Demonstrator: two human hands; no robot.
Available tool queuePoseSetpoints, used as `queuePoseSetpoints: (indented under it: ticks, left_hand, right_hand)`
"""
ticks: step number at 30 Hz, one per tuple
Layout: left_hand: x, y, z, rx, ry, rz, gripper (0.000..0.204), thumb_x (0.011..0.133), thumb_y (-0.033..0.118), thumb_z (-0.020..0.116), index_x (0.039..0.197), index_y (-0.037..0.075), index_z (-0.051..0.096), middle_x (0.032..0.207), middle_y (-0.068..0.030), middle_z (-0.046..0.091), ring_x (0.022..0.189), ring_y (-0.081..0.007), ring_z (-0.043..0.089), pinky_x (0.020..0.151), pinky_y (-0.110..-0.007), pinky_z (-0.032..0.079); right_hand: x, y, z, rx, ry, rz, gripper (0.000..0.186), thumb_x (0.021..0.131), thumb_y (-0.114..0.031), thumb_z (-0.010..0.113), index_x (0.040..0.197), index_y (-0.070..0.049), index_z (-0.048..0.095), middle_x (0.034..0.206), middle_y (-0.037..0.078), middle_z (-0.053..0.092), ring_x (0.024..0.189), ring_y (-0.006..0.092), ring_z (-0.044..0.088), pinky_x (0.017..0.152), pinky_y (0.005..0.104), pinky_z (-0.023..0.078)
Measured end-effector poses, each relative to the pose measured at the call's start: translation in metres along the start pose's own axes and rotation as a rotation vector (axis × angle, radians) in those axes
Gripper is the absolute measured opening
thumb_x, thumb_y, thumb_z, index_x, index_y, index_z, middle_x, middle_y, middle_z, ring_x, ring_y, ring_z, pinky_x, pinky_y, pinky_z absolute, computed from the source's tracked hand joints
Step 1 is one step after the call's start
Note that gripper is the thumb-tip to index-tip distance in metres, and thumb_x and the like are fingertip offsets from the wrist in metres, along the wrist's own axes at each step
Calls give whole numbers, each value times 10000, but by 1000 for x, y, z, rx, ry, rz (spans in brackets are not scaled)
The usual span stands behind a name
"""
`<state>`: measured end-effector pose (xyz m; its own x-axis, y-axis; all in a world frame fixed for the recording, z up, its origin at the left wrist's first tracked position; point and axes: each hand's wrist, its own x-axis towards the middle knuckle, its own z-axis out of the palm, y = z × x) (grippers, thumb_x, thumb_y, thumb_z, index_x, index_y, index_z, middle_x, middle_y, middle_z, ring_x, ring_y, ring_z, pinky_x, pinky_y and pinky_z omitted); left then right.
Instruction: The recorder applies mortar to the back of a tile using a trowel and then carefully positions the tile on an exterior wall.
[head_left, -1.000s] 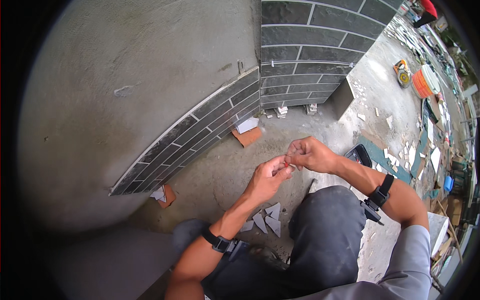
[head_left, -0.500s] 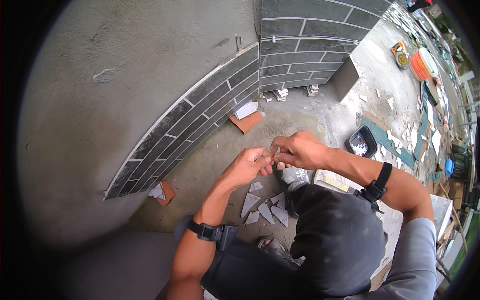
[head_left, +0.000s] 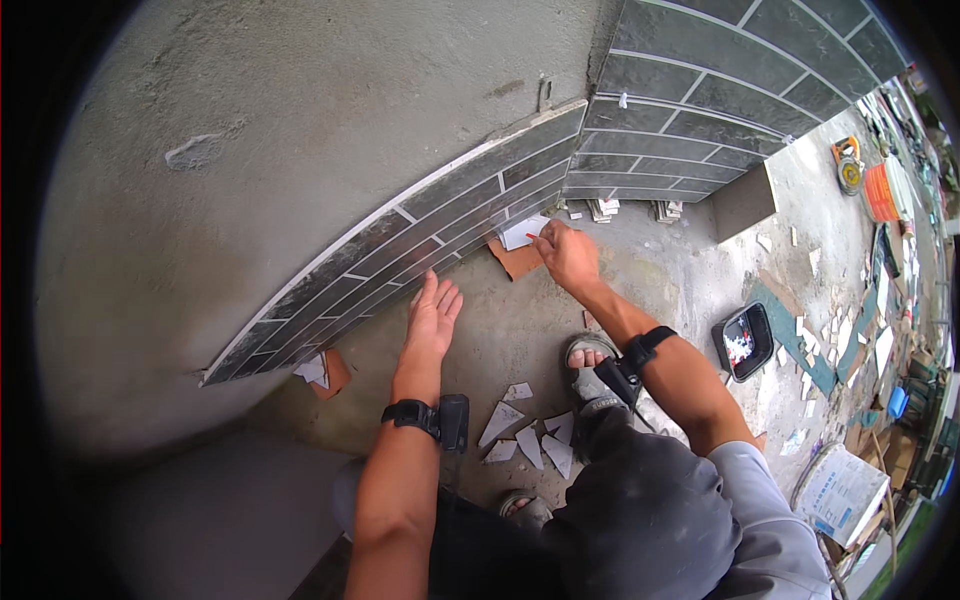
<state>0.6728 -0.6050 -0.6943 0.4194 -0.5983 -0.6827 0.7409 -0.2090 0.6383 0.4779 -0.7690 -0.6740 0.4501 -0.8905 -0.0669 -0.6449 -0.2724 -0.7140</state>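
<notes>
My left hand is open, its fingers stretched out beside the low row of dark grey brick-pattern tiles on the wall. It holds nothing that I can see. My right hand is closed in a pinch on a small red piece, whose tip alone shows. That hand hovers near the corner, by a white tile scrap and a broken orange-brown tile piece at the foot of the tiling. What kind of piece the red one is cannot be made out.
Grey tiles cover the adjoining wall, with stacked tile scraps beneath. Broken white tile shards lie by my feet. To the right are a black tray of small pieces, an orange-and-white bucket and an orange-and-black power tool.
My hands were together over the small piece; they have parted. The right has moved toward the wall corner with the red piece, and the left has opened and moved toward the tiles.
</notes>
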Motion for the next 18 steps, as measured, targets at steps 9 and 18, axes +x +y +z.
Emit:
queuePoseSetpoints:
  ticks: [9,18]
  left_hand:
    - [19,-16,4,-589,-117,36,758,851,200,658,1419,-24,207,1487,-178,277,1385,-310,286,1133,-462,285]
    - [18,-6,7,-660,-143,-12,820,851,204,598,1457,-52,109,1528,-166,214,1411,-296,248,1145,-454,245]
  right_hand:
    - [21,5,38,-133,23,160,171,787,-232,648,853,-76,627,798,179,666,813,370,640,710,461,486]
    - [29,6,42,-71,38,219,135,752,-198,648,780,-67,659,791,178,671,796,359,646,704,435,498]
